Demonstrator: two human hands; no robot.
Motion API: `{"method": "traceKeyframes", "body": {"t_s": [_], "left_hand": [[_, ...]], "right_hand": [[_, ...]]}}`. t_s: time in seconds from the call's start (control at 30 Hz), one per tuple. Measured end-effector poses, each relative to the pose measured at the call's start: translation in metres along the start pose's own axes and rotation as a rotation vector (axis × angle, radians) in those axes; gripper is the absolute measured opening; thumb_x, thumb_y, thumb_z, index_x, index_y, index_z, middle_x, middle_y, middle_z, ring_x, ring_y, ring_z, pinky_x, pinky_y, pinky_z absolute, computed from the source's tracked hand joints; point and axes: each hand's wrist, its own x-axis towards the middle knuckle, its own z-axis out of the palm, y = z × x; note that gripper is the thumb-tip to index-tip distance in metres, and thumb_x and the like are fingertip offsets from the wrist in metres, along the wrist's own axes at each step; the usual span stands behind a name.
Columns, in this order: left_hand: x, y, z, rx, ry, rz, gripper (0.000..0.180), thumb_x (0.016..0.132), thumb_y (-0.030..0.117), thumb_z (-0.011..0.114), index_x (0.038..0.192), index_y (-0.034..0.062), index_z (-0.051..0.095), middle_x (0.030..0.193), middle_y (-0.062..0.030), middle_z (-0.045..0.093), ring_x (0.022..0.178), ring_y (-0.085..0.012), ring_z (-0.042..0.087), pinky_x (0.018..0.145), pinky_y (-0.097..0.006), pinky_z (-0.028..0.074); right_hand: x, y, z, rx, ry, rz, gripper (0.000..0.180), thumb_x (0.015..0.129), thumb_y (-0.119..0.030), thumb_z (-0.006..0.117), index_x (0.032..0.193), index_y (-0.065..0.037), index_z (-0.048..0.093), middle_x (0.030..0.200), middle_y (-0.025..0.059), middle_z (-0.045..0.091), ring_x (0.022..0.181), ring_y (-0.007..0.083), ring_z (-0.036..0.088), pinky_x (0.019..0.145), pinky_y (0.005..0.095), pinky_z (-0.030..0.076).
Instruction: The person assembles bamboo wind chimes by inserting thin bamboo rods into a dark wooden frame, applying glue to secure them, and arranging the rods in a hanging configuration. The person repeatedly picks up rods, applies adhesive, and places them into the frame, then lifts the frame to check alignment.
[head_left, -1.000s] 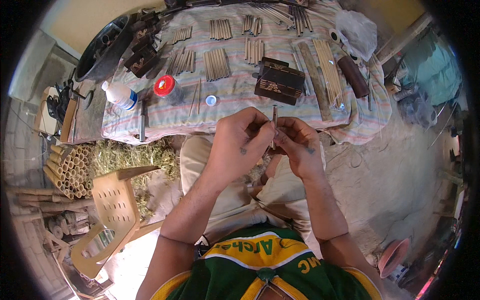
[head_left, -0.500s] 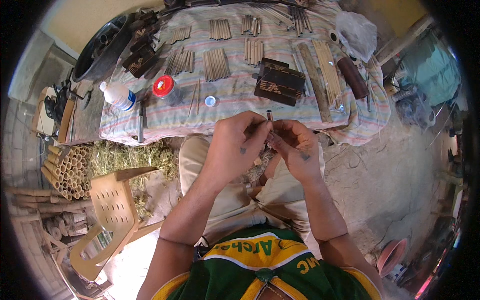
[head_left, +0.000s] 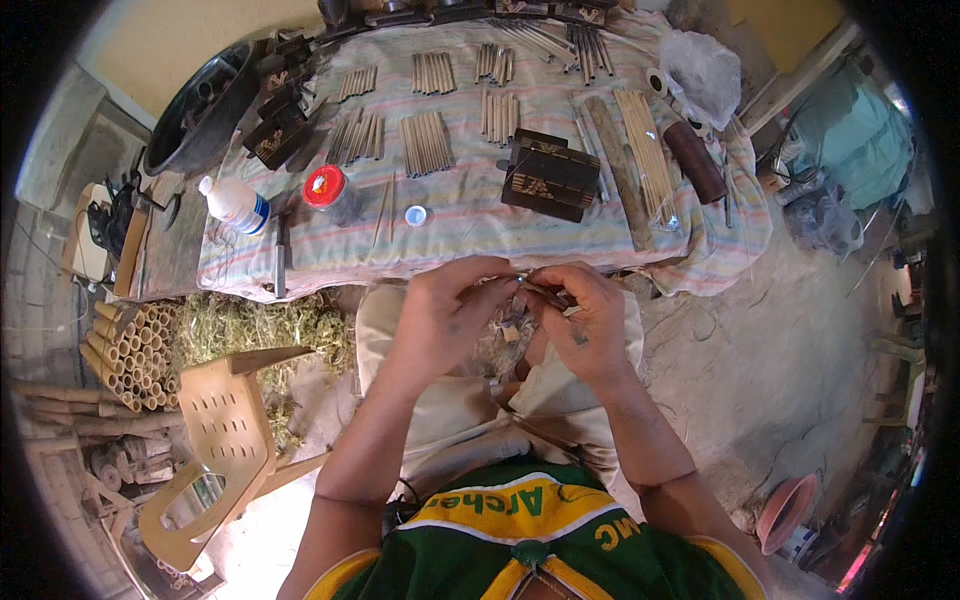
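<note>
In front of the cloth-covered table [head_left: 340, 262], my hands come together over my lap. My right hand [head_left: 585, 320] is closed around a short, thin dark tube [head_left: 546, 293], which lies slanted between thumb and fingers. My left hand [head_left: 450, 315] pinches at the tube's tip, its fingertips meeting those of the right; fingers partly hide what they grip. Beyond them on the cloth lie a small white cap [head_left: 416, 215], two thin sticks [head_left: 384, 212] and a dark wooden box with carved light patterns [head_left: 548, 178].
Bundles of short bamboo tubes [head_left: 426, 143] lie in rows. A white bottle [head_left: 236, 205], red-lidded jar [head_left: 330, 192] and knife [head_left: 280, 258] stand or lie at the left. Long sticks [head_left: 645, 150] and a brown cylinder [head_left: 694, 162] lie right. A plastic chair [head_left: 225, 420] stands left.
Both hands have moved down and slightly left, toward my lap. The tube, which stood upright above my fingertips, is now tilted and mostly within my fingers.
</note>
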Motion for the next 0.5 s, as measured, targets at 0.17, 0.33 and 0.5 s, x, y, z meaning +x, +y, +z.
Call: {"method": "traceKeyframes", "body": {"t_s": [0.17,0.33,0.5], "left_hand": [[-0.063,-0.017,-0.096,-0.344,0.317,-0.108,0.01,0.094,0.002,0.057,0.102,-0.0031,0.059,0.091,-0.013,0.068,0.074,-0.0182,0.068,0.069,-0.027,0.057],[-0.156,-0.052,-0.222,1.183,0.521,-0.311,0.011,0.089,0.008,0.06,0.088,-0.0025,0.06,0.08,-0.0167,0.066,0.068,-0.0324,0.062,0.063,-0.042,0.047],[-0.192,-0.061,-0.24,1.247,0.062,-0.933,0.021,0.079,0.013,0.069,0.094,-0.002,0.068,0.093,-0.0211,0.067,0.089,-0.0381,0.065,0.076,-0.046,0.052]], "right_hand": [[0.004,0.015,0.002,-0.005,0.074,0.111,0.017,0.081,0.002,0.071,0.096,0.004,0.062,0.09,0.0093,0.065,0.079,0.0145,0.065,0.069,0.0264,0.053],[0.013,0.03,-0.001,-0.026,0.184,0.075,0.018,0.081,-0.001,0.073,0.094,0.002,0.062,0.088,0.0099,0.064,0.078,0.0162,0.064,0.069,0.0286,0.052],[0.019,0.029,0.007,-0.094,0.217,0.057,0.017,0.08,0.0,0.073,0.092,0.003,0.062,0.087,0.0097,0.064,0.076,0.0151,0.064,0.068,0.0268,0.052]]}}
